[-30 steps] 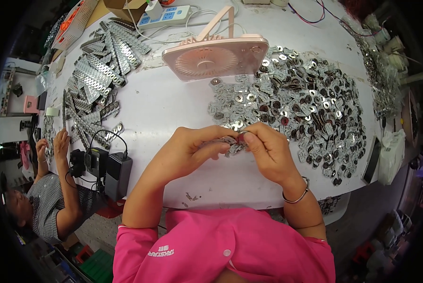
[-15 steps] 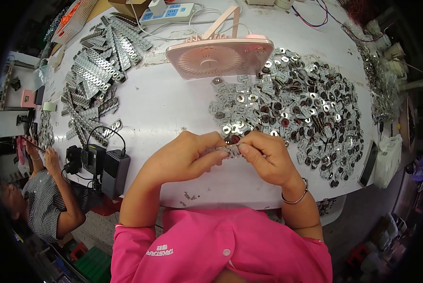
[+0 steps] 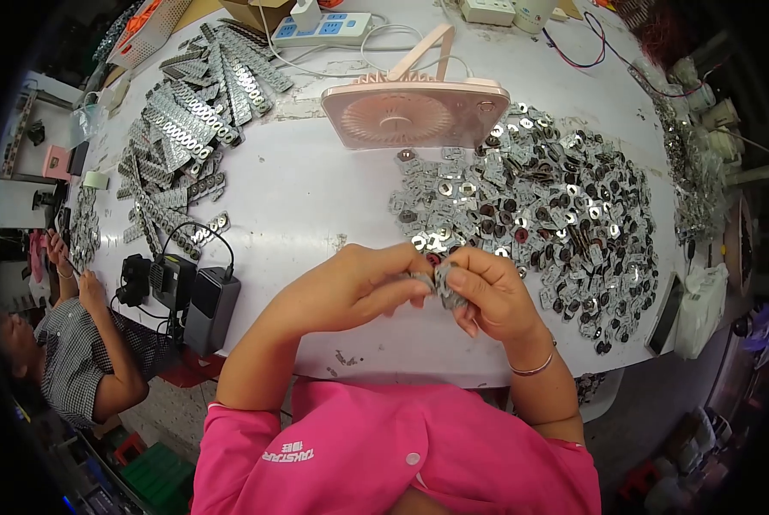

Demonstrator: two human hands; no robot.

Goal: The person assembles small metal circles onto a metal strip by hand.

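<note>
- Across a white table [image 3: 290, 202], a heap of loose metal parts [image 3: 522, 206] spreads to the right and metal strips [image 3: 178, 129] lie piled to the left.
- Just short of the heap, 2 hands meet: the left hand [image 3: 359, 287] nearly closed in a thumb-and-finger pinch, the right hand [image 3: 500, 305] curled, thumb pressed down.
- Between the fingertips, both hands grip small grey metal pieces [image 3: 447, 287], partly hidden; fingertip handling appears the step underway, the next move likely calling for a steady pinch.
</note>
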